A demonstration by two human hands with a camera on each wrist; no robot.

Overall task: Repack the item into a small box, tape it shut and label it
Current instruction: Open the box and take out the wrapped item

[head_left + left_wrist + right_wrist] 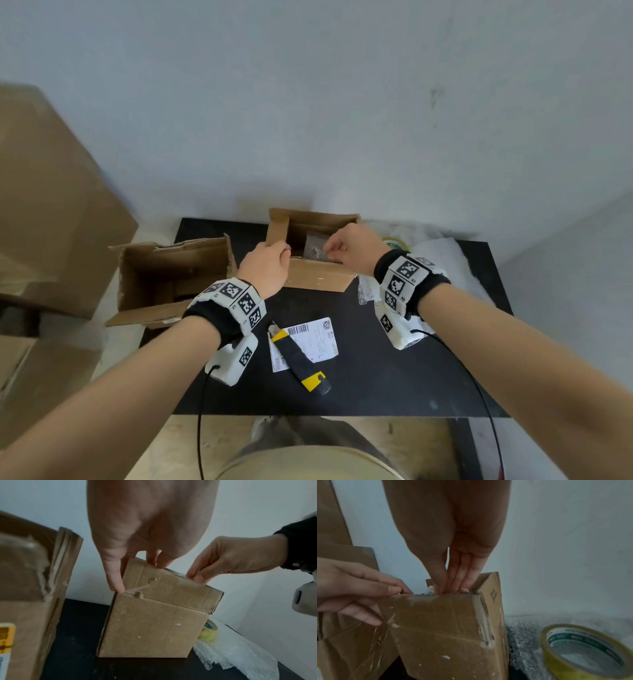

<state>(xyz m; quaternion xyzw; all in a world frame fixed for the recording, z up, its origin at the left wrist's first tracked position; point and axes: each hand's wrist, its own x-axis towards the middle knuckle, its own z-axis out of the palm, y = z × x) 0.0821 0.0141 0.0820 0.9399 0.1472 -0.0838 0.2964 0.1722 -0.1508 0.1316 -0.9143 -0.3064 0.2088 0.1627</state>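
The small cardboard box (318,277) stands open at the back of the black table (394,359). Inside it lies the item (313,248), wrapped in clear plastic. My left hand (284,251) grips the near flap at its left corner, with the thumb on the outside (118,585) and the fingers behind. My right hand (327,249) reaches into the box mouth just behind that flap, and its thumb and fingers (453,585) pinch the clear wrapping of the item (429,588). Most of the item is hidden by the flap in both wrist views.
A larger open carton (171,277) stands left of the small box. A yellow-and-black utility knife (298,356) lies on a printed shipping label (308,339) in front. The tape roll (583,650) and bubble wrap (442,260) sit to the right. Big cartons (51,205) stand at the far left.
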